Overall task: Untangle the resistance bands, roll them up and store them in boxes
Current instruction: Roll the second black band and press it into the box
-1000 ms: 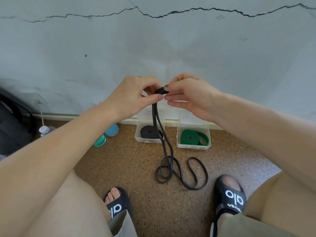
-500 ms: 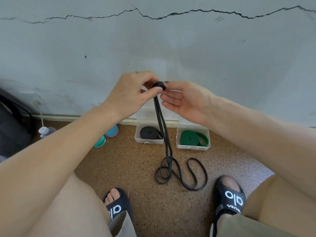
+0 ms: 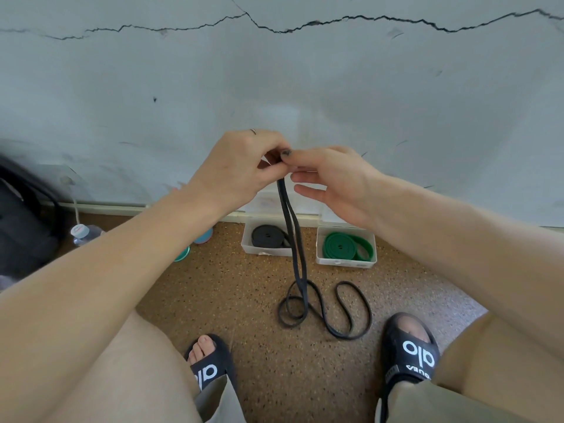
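Observation:
A long black resistance band [image 3: 295, 248] hangs from my hands down to the floor, where its lower part lies in loose loops. My left hand [image 3: 241, 166] pinches its small rolled top end. My right hand [image 3: 332, 178] touches that roll with thumb and forefinger, its other fingers spread. Behind the band, a white box [image 3: 248, 239] holds a rolled black band [image 3: 267, 236]. A second white box [image 3: 345, 260] to its right holds a rolled green band [image 3: 341, 246].
Both boxes stand against the cracked grey wall [image 3: 274, 87] on a speckled brown floor. A teal lid [image 3: 183, 254] and a water bottle [image 3: 82, 233] lie to the left, beside a dark bag [image 3: 24, 227]. My feet in black slides [image 3: 409, 352] flank the band's loops.
The rolled end has turned over between my fingers. My right hand opened beside it half a second ago, then came back onto the roll with thumb and forefinger.

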Available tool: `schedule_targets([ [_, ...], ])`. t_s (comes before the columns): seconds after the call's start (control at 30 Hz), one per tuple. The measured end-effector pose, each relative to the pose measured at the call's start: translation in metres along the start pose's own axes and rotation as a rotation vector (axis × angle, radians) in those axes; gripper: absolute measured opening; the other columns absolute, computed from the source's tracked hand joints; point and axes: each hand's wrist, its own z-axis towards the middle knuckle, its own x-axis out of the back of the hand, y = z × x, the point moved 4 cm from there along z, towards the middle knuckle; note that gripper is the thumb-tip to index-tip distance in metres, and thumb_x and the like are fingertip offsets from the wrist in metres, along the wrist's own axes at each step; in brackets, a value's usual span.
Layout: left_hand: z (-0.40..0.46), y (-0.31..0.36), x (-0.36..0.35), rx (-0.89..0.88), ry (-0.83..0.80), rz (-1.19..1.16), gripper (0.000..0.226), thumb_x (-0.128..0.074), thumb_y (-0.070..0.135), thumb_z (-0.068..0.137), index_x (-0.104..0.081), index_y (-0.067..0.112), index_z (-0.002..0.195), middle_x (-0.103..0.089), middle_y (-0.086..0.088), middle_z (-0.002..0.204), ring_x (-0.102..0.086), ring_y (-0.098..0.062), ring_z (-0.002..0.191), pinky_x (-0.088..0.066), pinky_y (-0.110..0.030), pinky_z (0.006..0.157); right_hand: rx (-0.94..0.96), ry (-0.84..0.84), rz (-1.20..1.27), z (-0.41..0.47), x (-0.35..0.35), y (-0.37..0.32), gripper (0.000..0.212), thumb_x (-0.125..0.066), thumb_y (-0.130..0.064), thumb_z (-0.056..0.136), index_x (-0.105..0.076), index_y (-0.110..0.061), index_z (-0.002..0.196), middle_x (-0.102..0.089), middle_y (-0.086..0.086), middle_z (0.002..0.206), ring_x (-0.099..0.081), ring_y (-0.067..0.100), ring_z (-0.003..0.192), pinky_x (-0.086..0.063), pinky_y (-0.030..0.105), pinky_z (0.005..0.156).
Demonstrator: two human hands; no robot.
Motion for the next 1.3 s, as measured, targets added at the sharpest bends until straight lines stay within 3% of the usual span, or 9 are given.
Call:
schedule_targets([
  [0.17, 0.0, 0.001, -0.005, 0.034, 0.011, -0.002, 0.02, -0.076, 0.022, 0.088, -0.071, 0.009, 0.102, -0.072, 0.0, 0.091, -0.067, -0.013, 0.084, -0.055, -0.032, 0.079, -0.057, -0.046, 0.086, -0.001, -0.001, 0.0, 0.011, -0.071, -0.023, 0.094, -0.076, -0.015, 0.101, -0.068, 0.0, 0.088, -0.061, 0.013, 0.084, -0.053, 0.032, 0.095],
  [0.4, 0.002, 0.004, 0.006, 0.114, 0.069, -0.14, 0.013, -0.074, 0.019, 0.091, -0.075, 0.011, 0.1, -0.073, 0.004, 0.089, -0.067, -0.005, 0.089, -0.054, -0.016, 0.081, -0.09, -0.144, 0.147, -0.001, -0.001, -0.004, 0.012, -0.067, -0.029, 0.098, -0.073, -0.02, 0.102, -0.07, -0.005, 0.09, -0.061, 0.015, 0.099, -0.049, 0.036, 0.105],
  [0.53, 0.004, 0.004, 0.006, 0.023, 0.013, -0.012, 0.018, -0.069, 0.03, 0.094, -0.073, 0.012, 0.097, -0.071, 0.002, 0.085, -0.067, -0.013, 0.081, -0.055, -0.036, 0.077, -0.169, -0.145, 0.174, -0.002, 0.002, -0.001, 0.013, -0.071, -0.029, 0.094, -0.071, -0.017, 0.089, -0.059, 0.004, 0.102, -0.059, 0.021, 0.102, -0.051, 0.041, 0.106],
  [0.67, 0.006, 0.005, 0.005, -0.042, -0.099, 0.094, 0.026, -0.06, 0.034, 0.093, -0.071, 0.009, 0.092, -0.068, -0.002, 0.077, -0.063, -0.022, 0.072, -0.051, -0.046, 0.069, -0.159, -0.12, 0.137, 0.0, 0.004, -0.003, 0.009, -0.072, -0.021, 0.093, -0.07, -0.015, 0.099, -0.061, 0.005, 0.103, -0.063, 0.019, 0.097, -0.054, 0.039, 0.103],
  [0.77, 0.007, 0.006, 0.006, -0.063, -0.156, 0.136, 0.027, -0.058, 0.034, 0.092, -0.071, 0.01, 0.093, -0.069, -0.004, 0.078, -0.064, -0.025, 0.071, -0.051, -0.046, 0.067, -0.021, -0.032, 0.003, 0.0, 0.004, -0.007, 0.014, -0.075, -0.015, 0.09, -0.062, -0.015, 0.096, -0.066, 0.006, 0.098, -0.067, 0.018, 0.092, -0.057, 0.036, 0.094],
  [0.83, 0.007, 0.006, 0.005, -0.069, -0.184, 0.161, 0.028, -0.057, 0.034, 0.091, -0.071, 0.011, 0.094, -0.07, -0.005, 0.078, -0.065, -0.027, 0.072, -0.052, -0.046, 0.067, 0.135, 0.107, -0.279, -0.004, 0.005, -0.014, 0.016, -0.076, -0.016, 0.086, -0.06, -0.017, 0.089, -0.068, 0.005, 0.091, -0.065, 0.015, 0.084, -0.056, 0.033, 0.082],
  [0.97, 0.009, 0.009, 0.001, -0.096, -0.224, 0.256, 0.029, -0.051, 0.034, 0.088, -0.068, 0.01, 0.091, -0.067, -0.009, 0.078, -0.063, -0.032, 0.072, -0.051, -0.046, 0.064, 0.331, 0.245, -0.6, -0.015, -0.002, -0.021, 0.016, -0.075, -0.031, 0.085, -0.065, -0.019, 0.088, -0.069, -0.005, 0.085, -0.06, 0.008, 0.076, -0.042, 0.022, 0.059],
  [1.2, 0.007, 0.009, -0.006, -0.108, -0.242, 0.309, 0.021, -0.057, 0.028, 0.093, -0.063, 0.007, 0.091, -0.062, -0.012, 0.078, -0.059, -0.035, 0.072, -0.049, -0.047, 0.061, 0.164, 0.229, -0.418, -0.007, -0.001, -0.012, 0.028, -0.084, -0.03, 0.071, -0.063, -0.014, 0.081, -0.077, 0.005, 0.072, -0.076, 0.024, 0.086, -0.062, 0.049, 0.084],
  [1.3, 0.007, 0.006, -0.01, -0.078, -0.215, 0.282, 0.02, -0.061, 0.027, 0.095, -0.061, 0.007, 0.091, -0.061, -0.01, 0.079, -0.058, -0.034, 0.074, -0.049, -0.047, 0.063, 0.11, 0.192, -0.3, -0.003, 0.001, -0.009, 0.03, -0.086, -0.023, 0.076, -0.064, -0.008, 0.09, -0.078, 0.013, 0.082, -0.078, 0.024, 0.083, -0.064, 0.045, 0.083],
])
